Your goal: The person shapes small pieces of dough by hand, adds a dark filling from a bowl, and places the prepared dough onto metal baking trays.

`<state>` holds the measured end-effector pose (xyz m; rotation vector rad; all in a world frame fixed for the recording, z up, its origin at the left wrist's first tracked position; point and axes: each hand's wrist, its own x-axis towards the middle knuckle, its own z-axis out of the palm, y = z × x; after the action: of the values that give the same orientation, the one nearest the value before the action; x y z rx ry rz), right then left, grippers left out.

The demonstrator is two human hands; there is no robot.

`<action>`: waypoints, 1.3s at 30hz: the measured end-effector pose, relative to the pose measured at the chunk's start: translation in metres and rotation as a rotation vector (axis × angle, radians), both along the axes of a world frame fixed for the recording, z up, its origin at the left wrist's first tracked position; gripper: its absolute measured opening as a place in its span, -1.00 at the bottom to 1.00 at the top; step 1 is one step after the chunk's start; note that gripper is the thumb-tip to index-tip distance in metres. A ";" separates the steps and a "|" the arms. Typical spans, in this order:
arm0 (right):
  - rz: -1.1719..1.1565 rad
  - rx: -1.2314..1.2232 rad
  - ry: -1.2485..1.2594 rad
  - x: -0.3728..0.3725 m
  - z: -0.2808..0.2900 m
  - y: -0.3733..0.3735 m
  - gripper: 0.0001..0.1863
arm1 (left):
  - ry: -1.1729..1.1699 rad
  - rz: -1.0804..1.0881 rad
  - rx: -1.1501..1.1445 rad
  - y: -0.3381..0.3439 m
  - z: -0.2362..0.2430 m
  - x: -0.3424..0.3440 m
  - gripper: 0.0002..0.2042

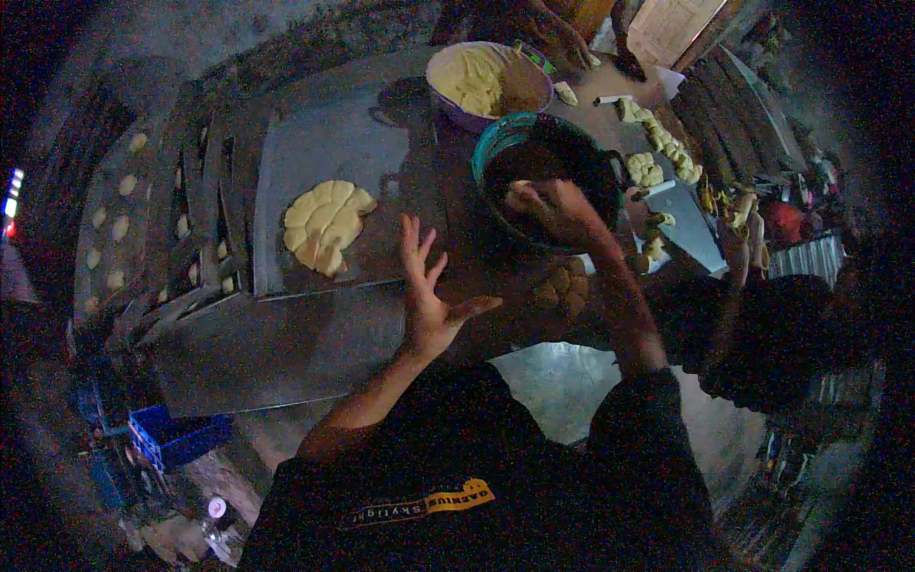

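Observation:
My left hand (431,310) is over the table's near side, palm up-facing, with fingers spread and nothing in them. To its left a flat cluster of pale dough pieces (327,227) lies pressed together on a metal tray (286,143). My right hand (564,212) is over a teal basin (484,164) with a dark inside. Its fingers are closed on a small pale piece of dough (519,195). What lies deeper in the basin is too dark to make out. Between my arms, another group of dough pieces (562,289) sits in shadow near the table edge.
A purple tub (467,119) of dough stands behind the basin. Braided dough (667,148) lies at the right, beside a grey board (688,224). A co-worker's hands (745,224) are at the far right. Stacked trays with dough balls (124,186) stand left; a blue crate (176,439) is below.

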<state>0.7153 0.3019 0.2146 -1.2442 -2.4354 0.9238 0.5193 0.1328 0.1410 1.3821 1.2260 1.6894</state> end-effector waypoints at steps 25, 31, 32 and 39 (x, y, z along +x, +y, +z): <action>0.056 -0.378 -0.002 -0.010 -0.010 0.026 -0.48 | -0.624 -0.248 -0.338 0.006 -0.016 0.016 -0.53; -0.052 -0.913 0.372 -0.063 0.014 -0.050 -0.53 | -0.898 -0.159 -0.427 0.006 -0.071 0.003 -0.54; -0.012 -0.782 0.379 -0.062 0.000 -0.052 -0.54 | -0.922 -0.146 -0.418 0.003 -0.070 -0.002 -0.55; 0.404 -0.033 0.243 -0.123 -0.050 -0.056 -0.42 | -0.362 0.207 -0.387 -0.025 -0.088 -0.018 -0.49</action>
<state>0.5923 0.2454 0.1651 -0.6080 -2.5190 1.1443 0.5014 0.1076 0.0526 0.7059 1.4197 1.6344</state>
